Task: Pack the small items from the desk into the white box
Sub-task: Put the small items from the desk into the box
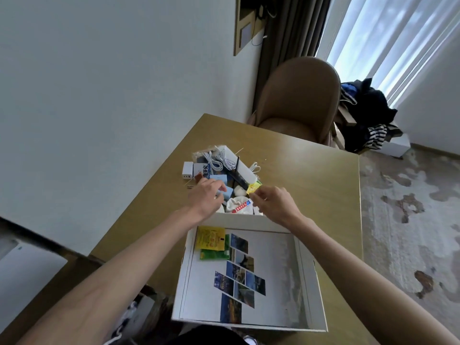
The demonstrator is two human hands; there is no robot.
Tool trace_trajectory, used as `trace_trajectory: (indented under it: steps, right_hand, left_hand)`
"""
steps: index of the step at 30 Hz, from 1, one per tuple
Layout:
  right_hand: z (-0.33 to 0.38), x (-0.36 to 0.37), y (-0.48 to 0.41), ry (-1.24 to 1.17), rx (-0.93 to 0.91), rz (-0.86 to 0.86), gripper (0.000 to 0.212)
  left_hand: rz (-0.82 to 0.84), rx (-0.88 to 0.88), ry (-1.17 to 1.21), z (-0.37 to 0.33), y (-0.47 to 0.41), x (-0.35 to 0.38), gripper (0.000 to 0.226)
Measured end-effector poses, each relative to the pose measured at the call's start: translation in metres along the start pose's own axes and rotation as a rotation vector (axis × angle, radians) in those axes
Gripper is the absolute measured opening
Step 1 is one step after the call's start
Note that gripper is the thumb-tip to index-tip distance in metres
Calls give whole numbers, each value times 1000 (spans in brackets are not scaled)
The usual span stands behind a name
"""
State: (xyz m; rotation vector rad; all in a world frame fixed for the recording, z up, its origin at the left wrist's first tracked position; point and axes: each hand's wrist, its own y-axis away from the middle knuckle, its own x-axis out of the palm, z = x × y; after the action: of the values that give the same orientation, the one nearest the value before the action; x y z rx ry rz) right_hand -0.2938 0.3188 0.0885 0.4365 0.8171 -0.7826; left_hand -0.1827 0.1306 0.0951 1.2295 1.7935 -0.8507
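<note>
White box (308, 277) sits open on the desk (311, 175) at the near edge, directly below the person. Its floor shows a printed photo collage. Only two items are inside, both in the far left corner: a yellow packet (210, 238) overlapping a green packet (215, 255).

The remaining small items lie in a heap just beyond the box's far wall: white cables (220, 159), a white charger (187, 170), blue cartons (219, 179), a white cloth pouch (236, 204).

Step in hand, by my reading: picking from the heap, packing barely begun. Right hand (271, 202) pinches a small yellow sachet (253, 189) between thumb and fingertips, raised over the heap. Left hand (206, 195) is curled down onto the blue cartons, fingers closing around one; whether it is fully gripped I cannot tell.

Both forearms reach forward over the box, wrists bent down, hands near each other.

Next move likely calls for drawing the right hand back over the far wall and dropping the sachet into bare floor space, clear of the packets.

A tan chair (296, 95) stands past the desk.
</note>
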Motion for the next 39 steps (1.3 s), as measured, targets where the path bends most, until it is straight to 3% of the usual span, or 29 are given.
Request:
trace_trajectory:
  steps: [4, 8, 10, 20, 23, 26, 29, 35, 39]
  right_hand:
    - [-24, 14, -44, 158, 148, 100, 24]
    - [-48, 32, -76, 334, 247, 239, 45]
    - [-55, 39, -86, 382, 272, 278, 43]
    - [-60, 52, -96, 793, 11, 282, 22]
    - [-60, 53, -96, 751, -30, 220, 11]
    - [-55, 58, -99, 636, -62, 133, 30]
    - [-52, 62, -101, 562, -72, 165, 35]
    - [-51, 56, -95, 530, -59, 242, 26]
    - [-52, 39, -91, 546, -94, 152, 19]
  left_hand:
    - [114, -24, 23, 14, -34, 10, 19]
    - [194, -45, 38, 29, -63, 28, 19]
    - [248, -54, 0, 37, -75, 38, 21]
    - [439, 70, -324, 66, -99, 64, 39]
    - [414, 127, -402, 67, -94, 67, 43]
    - [391, 139, -459, 67, -91, 68, 41]
    - [382, 184, -530, 66, -88, 68, 40]
    - [434, 151, -467, 60, -86, 76, 51]
    - [333, 285, -344, 46, -87, 81, 40]
